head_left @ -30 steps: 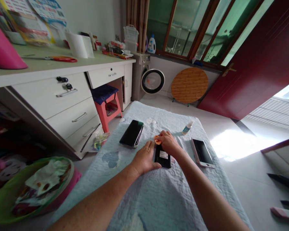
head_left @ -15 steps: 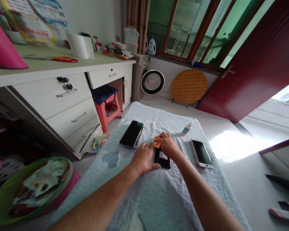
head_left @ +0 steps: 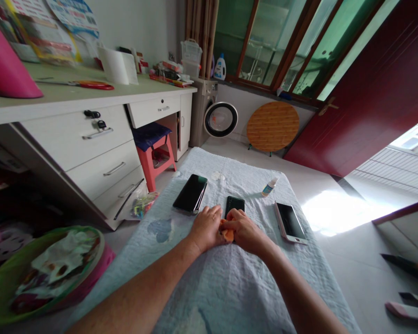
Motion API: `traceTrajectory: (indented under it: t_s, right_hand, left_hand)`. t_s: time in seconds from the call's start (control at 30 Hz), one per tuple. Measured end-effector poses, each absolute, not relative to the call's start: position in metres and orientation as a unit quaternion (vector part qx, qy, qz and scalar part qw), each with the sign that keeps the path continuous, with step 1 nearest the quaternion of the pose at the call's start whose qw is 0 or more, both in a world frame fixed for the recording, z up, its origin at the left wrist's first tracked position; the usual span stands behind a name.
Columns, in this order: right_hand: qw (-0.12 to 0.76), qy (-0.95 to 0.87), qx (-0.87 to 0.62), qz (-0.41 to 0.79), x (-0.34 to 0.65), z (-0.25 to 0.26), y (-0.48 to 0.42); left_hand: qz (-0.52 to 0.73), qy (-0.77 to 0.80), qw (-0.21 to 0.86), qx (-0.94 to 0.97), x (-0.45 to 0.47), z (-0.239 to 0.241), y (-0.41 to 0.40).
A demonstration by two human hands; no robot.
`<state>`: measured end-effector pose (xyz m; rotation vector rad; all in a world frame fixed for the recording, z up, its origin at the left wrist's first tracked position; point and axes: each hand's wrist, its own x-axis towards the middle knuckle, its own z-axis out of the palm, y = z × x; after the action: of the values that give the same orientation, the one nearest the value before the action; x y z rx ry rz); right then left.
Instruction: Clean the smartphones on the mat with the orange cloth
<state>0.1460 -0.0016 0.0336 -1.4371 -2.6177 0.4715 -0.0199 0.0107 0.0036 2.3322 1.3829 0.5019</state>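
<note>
A black smartphone (head_left: 235, 204) lies on the bed's pale blue cover, its upper part showing and its lower part hidden by my hands. My left hand (head_left: 206, 228) rests along the phone's left side and steadies it; the thumb is mostly hidden. Bent fingers of my right hand (head_left: 245, 230) press an orange cloth (head_left: 228, 235) onto the lower part of the phone. To the left lies a larger black device (head_left: 191, 194) with a dark screen. A white-framed phone (head_left: 290, 222) lies to the right, and a small spray bottle (head_left: 269, 187) stands beyond it.
The blue quilted cover (head_left: 209, 287) spreads under everything. At left are a white desk (head_left: 101, 134), a pink stool (head_left: 158, 160) and a green-rimmed basket (head_left: 101, 246) of rubbish. A washing machine (head_left: 198, 111) with its door open and a round wooden tabletop (head_left: 273, 126) stand behind.
My right hand has drawn the orange cloth from the phone's top end down toward its lower end, uncovering the top. My left hand stays at the phone's left side.
</note>
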Motion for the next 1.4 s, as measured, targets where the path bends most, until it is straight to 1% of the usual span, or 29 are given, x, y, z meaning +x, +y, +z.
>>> traceTrajectory:
  t_s: [0.2, 0.57, 0.7, 0.97, 1.1, 1.27, 1.4]
  right_hand:
    - [0.065, -0.876, -0.459, 0.134, 0.147, 0.036, 0.008]
    - [0.066, -0.857, -0.501, 0.104, 0.151, 0.026, 0.064]
    - [0.056, -0.853, -0.511, 0.088, 0.153, 0.024, 0.077]
    - [0.069, -0.833, -0.542, 0.082, 0.159, 0.016, 0.093]
    - [0.107, -0.806, -0.578, 0.072, 0.168, 0.009, 0.095]
    - [0.206, -0.775, -0.593, 0.077, 0.181, 0.01, 0.076]
    - [0.264, -0.739, -0.61, 0.111, 0.189, 0.02, 0.052]
  left_hand:
    - [0.174, 0.498, 0.196, 0.827, -0.019, 0.005, 0.01]
    - [0.172, 0.491, 0.186, 0.833, -0.018, 0.009, 0.01]
    - [0.163, 0.505, 0.192, 0.826, -0.019, 0.007, 0.011]
    - [0.174, 0.51, 0.205, 0.817, -0.019, 0.003, 0.011]
    - [0.173, 0.507, 0.197, 0.821, -0.018, 0.003, 0.011]
    - [0.162, 0.491, 0.179, 0.837, -0.019, 0.006, 0.01]
    - [0.163, 0.482, 0.194, 0.839, -0.02, 0.009, 0.01]
